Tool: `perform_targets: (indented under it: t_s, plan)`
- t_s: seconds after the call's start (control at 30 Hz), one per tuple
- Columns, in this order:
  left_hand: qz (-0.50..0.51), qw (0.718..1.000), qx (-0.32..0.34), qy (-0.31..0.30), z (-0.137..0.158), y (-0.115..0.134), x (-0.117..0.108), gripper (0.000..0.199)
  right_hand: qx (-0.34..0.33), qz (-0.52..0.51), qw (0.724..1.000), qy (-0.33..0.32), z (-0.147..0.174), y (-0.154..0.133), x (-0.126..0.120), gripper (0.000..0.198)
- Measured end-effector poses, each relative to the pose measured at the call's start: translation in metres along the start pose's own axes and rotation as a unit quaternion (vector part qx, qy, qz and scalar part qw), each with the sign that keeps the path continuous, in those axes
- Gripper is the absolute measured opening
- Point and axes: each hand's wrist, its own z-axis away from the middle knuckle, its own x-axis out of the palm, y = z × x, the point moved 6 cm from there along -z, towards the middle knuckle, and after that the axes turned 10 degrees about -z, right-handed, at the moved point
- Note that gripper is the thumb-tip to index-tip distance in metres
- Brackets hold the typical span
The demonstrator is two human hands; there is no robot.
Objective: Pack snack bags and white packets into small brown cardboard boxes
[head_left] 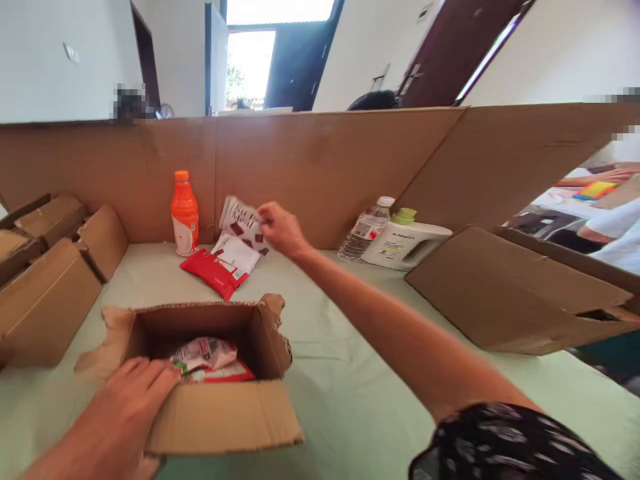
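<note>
Cardboard made up most of the scene: one open box (215,387) at the lower centre of the frame, a cluster of closed boxes (45,267) at the left edge, one large flattened box (515,293) at the right, and a tall cardboard screen (325,160) across the back of the pale green counter (350,373). Two bottles stood or lay near that screen: one orange bottle (185,213) upright at upper centre-left, and one clear water bottle (365,230) leaning to the right of centre. One white jug with a green cap (406,241) lay just beside the water bottle. Three packets were out on the counter: one white packet with dark squares (241,223), one plain white packet (236,255) below it, and one red packet (213,272) touching that. At least two more packets, one pink-and-white (203,352) and one red-edged, lay inside the open box.

The right hand (281,230) reached far up the frame, fingers pinched on the right edge of the white packet with dark squares, which stood tilted against the screen just left of the hand. The left hand (133,393) rested at the lower left, fingers curled loosely over the near-left rim of the open box, touching the cardboard and just beside the pink-and-white packet; it gripped nothing else
</note>
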Motion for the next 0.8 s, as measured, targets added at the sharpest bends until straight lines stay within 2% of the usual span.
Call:
perform_targets:
  t_s: [0.07, 0.17, 0.23, 0.3, 0.4, 0.47, 0.53, 0.6, 0.67, 0.73, 0.8]
  plan:
    - [0.022, 0.999, -0.019, -0.021, -0.001, 0.004, -0.008, 0.054, -0.062, -0.114, 0.990, 0.053, 0.022, -0.026, -0.043, 0.034]
    - [0.032, 0.999, -0.019, -0.022, 0.000, 0.008, -0.010, 0.046, -0.150, -0.213, 0.961, 0.094, 0.072, -0.075, -0.101, 0.019]
    - [0.032, 0.999, -0.015, -0.009, 0.003, 0.008, -0.009, 0.045, -0.208, -0.195, 0.952, 0.109, 0.113, -0.113, -0.126, 0.018]
    - [0.028, 0.999, -0.015, 0.009, 0.005, 0.007, -0.008, 0.045, -0.270, -0.166, 0.944, 0.096, 0.151, -0.147, -0.132, 0.020]
    - [0.015, 0.999, -0.022, 0.023, 0.006, 0.005, -0.009, 0.043, -0.373, -0.140, 0.915, 0.063, 0.188, -0.178, -0.110, 0.026]
    - [0.014, 0.999, -0.024, 0.024, 0.005, 0.005, -0.010, 0.042, -0.438, -0.107, 0.891, 0.056, 0.199, -0.183, -0.085, 0.030]
    - [0.014, 0.999, -0.020, 0.022, 0.005, 0.007, -0.012, 0.045, -0.474, -0.045, 0.879, 0.039, 0.200, -0.178, -0.054, 0.032]
    - [0.006, 1.000, -0.019, 0.018, 0.005, 0.009, -0.012, 0.047, -0.453, 0.050, 0.889, -0.035, 0.194, -0.169, -0.019, 0.034]
    - [0.001, 1.000, -0.022, 0.013, 0.006, 0.010, -0.013, 0.044, -0.393, 0.158, 0.890, -0.169, 0.189, -0.157, 0.015, 0.029]
    - [0.002, 1.000, -0.021, 0.013, 0.007, 0.010, -0.013, 0.043, -0.335, 0.242, 0.862, -0.292, 0.191, -0.148, 0.035, 0.019]
    - [0.005, 1.000, -0.018, 0.014, 0.007, 0.011, -0.013, 0.045, -0.303, 0.284, 0.842, -0.344, 0.194, -0.150, 0.039, 0.017]
